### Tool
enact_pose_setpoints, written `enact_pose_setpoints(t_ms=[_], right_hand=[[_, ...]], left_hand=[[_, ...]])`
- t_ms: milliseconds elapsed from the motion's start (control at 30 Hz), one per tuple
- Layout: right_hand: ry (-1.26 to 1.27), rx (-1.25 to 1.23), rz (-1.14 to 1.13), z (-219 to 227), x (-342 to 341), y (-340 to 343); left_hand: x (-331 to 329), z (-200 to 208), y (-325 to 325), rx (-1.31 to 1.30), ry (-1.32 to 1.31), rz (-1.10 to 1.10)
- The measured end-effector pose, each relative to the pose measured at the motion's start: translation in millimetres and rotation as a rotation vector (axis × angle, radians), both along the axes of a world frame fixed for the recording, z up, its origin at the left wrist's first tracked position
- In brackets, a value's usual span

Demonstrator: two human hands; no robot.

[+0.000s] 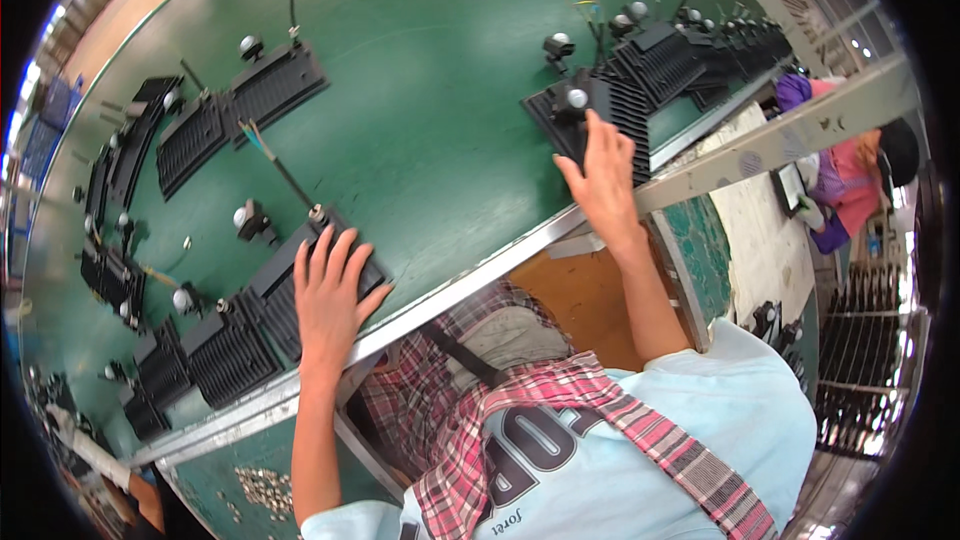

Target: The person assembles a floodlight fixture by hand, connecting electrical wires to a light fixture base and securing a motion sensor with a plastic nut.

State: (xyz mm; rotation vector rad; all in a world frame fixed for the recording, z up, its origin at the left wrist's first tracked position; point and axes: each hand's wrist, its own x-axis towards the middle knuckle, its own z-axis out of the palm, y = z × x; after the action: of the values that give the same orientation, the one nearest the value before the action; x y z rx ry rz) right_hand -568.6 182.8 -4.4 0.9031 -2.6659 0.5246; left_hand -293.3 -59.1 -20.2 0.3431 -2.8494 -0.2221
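My left hand (333, 290) lies with fingers spread on a black finned floodlight housing (273, 312) near the table's front edge. A cable (288, 180) with bare coloured wire ends rises from that housing, and a motion sensor with a white dome (253, 222) sticks out beside it. At the right, my right hand (607, 180) reaches over another black floodlight (625, 120), thumb apart and fingers extended, holding nothing visible. Its fingertips are close to that light's white-domed sensor (574, 103); whether they touch it I cannot tell.
Green table (450, 90) with a metal front edge (450, 298). More floodlights stand at the left (190, 145) and far right (670, 65). A metal rail (770, 145) crosses at right; a co-worker (850, 175) sits beyond it. Small metal parts (262, 490) lie at lower left.
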Motion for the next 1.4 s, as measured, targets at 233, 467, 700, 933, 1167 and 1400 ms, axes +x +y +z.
enact_pose_setpoints(t_ms=[233, 467, 700, 933, 1167, 1400], right_hand=[[-0.256, -0.169, 0.277, 22.8, 38.3, -45.9], [-0.058, -0.241, 0.47, 11.5, 31.1, -103.1], [-0.237, -0.044, 0.398, -11.6, 32.3, -102.1], [-0.315, 0.035, 0.26, -7.4, 42.6, -131.7], [-0.203, -0.082, 0.565, -11.5, 83.8, -115.7], [-0.621, -0.563, 0.646, 14.7, 33.4, -125.7]], left_hand=[[23.9, -2.6, -11.9, -0.031, -0.051, 0.022], [39.4, -0.9, -18.5, -0.029, -0.033, 0.084], [60.3, -1.3, -27.2, 0.02, 0.009, 0.203], [-1.0, 18.5, 33.8, 0.298, 0.234, 0.272], [-40.6, 2.9, 23.8, 0.176, 0.259, 0.29], [-28.7, -15.5, 21.8, 0.082, 0.194, 0.311]])
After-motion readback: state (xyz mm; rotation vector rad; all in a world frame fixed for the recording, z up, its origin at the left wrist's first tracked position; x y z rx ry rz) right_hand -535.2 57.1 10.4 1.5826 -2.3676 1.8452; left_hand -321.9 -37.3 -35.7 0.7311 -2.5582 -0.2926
